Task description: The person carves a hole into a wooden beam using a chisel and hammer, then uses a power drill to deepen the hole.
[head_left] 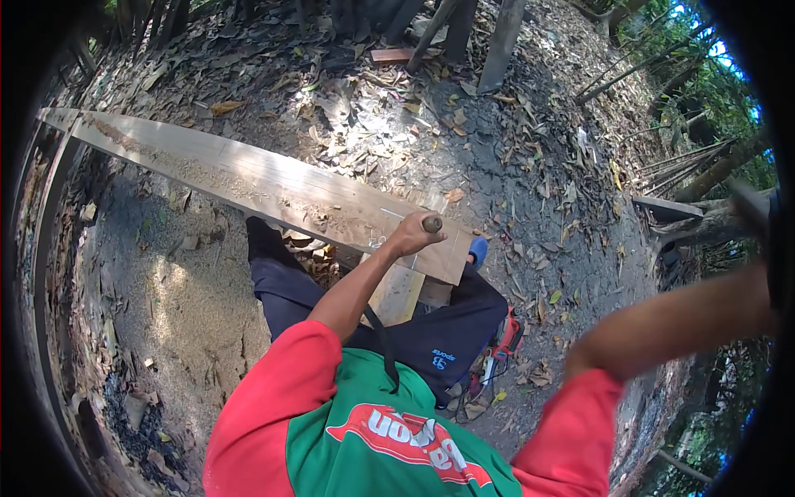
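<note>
My left hand [411, 235] is closed round the handle of a chisel [431, 224], whose round butt end points up; its blade is hidden below my fist. Beneath it lies a long thick wooden plank [273, 178] with pencil lines and marks near its close end. My right forearm [675, 319] is raised far out to the right and blurred. The right hand runs into the dark rim, so its fingers do not show. Beside it is a blurred grey block-like thing [749, 207], too unclear to name.
A shorter board [396, 296] sits under the plank's end between my legs. A red power tool [507, 338] lies on the ground by my right leg. Sawdust [186, 306] and dry leaves cover the ground. Wooden posts [502, 45] stand at the back.
</note>
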`<state>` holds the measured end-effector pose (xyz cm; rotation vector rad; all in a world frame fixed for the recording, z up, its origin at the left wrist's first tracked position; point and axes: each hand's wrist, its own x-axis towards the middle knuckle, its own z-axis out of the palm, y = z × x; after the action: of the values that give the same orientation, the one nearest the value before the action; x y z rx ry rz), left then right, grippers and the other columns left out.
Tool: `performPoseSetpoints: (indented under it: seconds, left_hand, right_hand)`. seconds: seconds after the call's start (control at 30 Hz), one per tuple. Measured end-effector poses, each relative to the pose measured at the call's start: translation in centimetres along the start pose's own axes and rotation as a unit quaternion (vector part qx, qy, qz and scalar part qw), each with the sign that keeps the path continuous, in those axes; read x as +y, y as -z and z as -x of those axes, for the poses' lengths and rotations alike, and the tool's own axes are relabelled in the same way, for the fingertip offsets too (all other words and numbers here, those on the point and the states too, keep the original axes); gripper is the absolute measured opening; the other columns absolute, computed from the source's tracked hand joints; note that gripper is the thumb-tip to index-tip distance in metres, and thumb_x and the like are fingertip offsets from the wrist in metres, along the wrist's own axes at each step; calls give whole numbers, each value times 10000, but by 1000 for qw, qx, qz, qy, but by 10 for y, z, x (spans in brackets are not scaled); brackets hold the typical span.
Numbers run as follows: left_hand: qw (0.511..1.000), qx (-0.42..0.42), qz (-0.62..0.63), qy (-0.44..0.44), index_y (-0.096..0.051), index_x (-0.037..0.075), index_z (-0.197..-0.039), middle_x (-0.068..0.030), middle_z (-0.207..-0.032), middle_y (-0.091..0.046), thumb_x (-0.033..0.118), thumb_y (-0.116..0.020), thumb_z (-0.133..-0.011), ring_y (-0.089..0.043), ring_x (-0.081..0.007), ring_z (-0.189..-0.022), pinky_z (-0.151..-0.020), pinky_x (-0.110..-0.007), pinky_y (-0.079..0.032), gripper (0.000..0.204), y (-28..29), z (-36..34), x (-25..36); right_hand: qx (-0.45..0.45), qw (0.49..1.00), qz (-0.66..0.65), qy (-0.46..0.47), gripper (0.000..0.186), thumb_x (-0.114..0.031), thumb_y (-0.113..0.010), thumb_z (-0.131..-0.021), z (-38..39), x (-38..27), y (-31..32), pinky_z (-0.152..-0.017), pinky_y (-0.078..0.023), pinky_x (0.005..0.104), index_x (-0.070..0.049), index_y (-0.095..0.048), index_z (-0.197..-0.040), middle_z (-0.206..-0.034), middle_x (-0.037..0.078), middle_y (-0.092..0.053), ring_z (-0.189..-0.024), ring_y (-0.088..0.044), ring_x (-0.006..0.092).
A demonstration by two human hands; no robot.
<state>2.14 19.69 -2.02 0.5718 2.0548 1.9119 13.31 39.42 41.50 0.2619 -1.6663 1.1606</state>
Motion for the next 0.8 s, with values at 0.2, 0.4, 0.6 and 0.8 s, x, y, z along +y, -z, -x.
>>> performPoseSetpoints:
  seconds: [0.2, 0.4, 0.6, 0.8]
  left_hand:
    - [997, -6, 54, -54, -589, 31, -904, -76, -912, -588, 184, -774, -739, -528, -175, -981, -867, -304, -437, 292, -21, 30, -25]
    - [1000, -19, 2, 21, -513, 73, -718, 34, -647, -439, 215, -770, -777, -405, -89, -609, -568, -289, -380, 299, 1, -9, -7]
    - [987, -33, 9, 157, -554, 65, -721, 4, -646, -552, 235, -776, -776, -497, -96, -580, -560, -289, -419, 285, 11, -77, -10]
    - [971, 52, 170, 158, -554, 64, -701, 10, -634, -559, 223, -773, -789, -514, -99, -562, -526, -300, -417, 284, 48, -39, -15]
  right_hand:
    - [-328, 869, 242, -280, 344, -107, -607, -732, 314, 170, -44, -761, -507, 416, 44, -618, -1040, -686, 182, -622, -731, -636, 363]
    - [-384, 682, 197, -591, 170, -99, -604, -762, 330, 129, 12, -405, -440, 303, 8, -520, -862, -572, 72, -557, -436, -560, 156]
    - [-549, 598, 335, -479, 359, -220, -690, -762, 423, 108, -3, -730, -517, 486, 33, -557, -979, -841, 252, -668, -800, -663, 413]
    - [-572, 535, 279, -556, 354, -218, -679, -774, 403, 112, -13, -814, -489, 530, 21, -542, -995, -919, 279, -659, -915, -627, 464]
